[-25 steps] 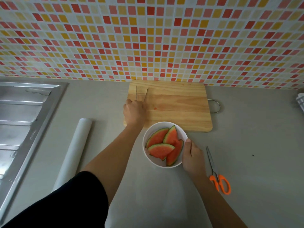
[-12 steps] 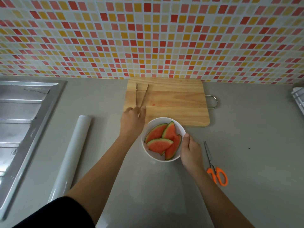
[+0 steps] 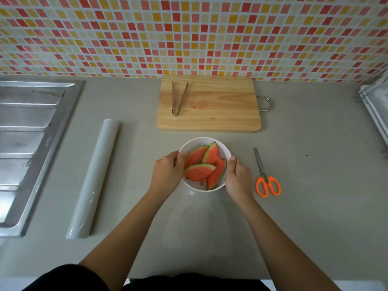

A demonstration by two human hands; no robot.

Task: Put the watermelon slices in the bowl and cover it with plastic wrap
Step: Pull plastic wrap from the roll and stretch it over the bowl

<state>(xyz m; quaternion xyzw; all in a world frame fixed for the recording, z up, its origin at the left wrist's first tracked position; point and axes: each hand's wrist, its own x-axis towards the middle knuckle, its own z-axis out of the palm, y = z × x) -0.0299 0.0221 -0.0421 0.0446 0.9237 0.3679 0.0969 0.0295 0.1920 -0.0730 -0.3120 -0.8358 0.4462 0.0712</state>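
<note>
Holding the bowl w/ both hands: left hand cups the left wall, fingers curled round it, thumb at the rim; right hand cups the right wall, thumb up on the rim, other fingers tucked out of sight behind/under so can't tell their spread. Watermelon slices (looks like 4) are all in the bowl, which sits on the counter just in front of the cutting board, clear of it. Judgement: slice-loading done, step in hand = positioning the bowl for wrapping. To do it well: keep the bowl flat, grip on the walls not inside the rim, so slices stay put and the rim stays clean/dry for the film to cling; park it w/ free counter all round, then reach left for the plastic wrap roll, well apart near the sink; scissors sit just right of the right hand for the cut. Diff vs prior frames: left hand was up at the tongs on the board, now it's off them and on the bowl; tongs lie alone on the board's left part; bowl was overlapping/touching the board's front edge w/ only the right hand on it, now pulled toward the person w/ a visible gap; roll + scissors look unmoved, apparent shift is prob head-cam tilt
</note>
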